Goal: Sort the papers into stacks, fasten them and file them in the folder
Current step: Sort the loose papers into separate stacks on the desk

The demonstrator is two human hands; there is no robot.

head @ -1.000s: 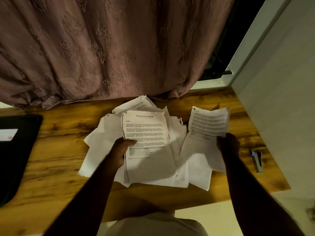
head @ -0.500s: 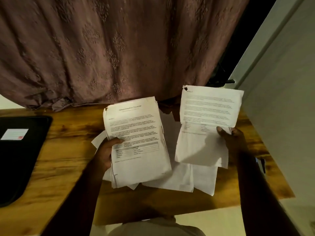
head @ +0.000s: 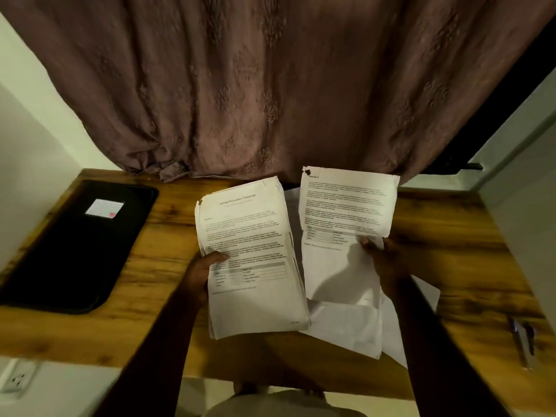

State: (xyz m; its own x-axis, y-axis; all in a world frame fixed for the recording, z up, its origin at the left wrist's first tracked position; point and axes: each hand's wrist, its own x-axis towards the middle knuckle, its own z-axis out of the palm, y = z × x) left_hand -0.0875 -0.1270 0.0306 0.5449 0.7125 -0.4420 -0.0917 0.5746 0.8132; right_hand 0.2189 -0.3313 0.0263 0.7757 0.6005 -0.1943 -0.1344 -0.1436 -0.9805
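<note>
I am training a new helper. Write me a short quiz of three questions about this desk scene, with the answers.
1. True or false: the left hand holds a paper bundle, and the right hand holds a printed sheet.
2. Where on the table does the black folder lie? A) at the person's left B) at the person's right C) in the middle
3. Complete the bundle's heading: "Sample Education ____".

Key: 1 true; 2 A; 3 Transcript.

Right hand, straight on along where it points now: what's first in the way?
Right hand holds a sheet and points away over the desk; beyond the sheet, the curtain looks first in line, though depth is unclear.
</note>
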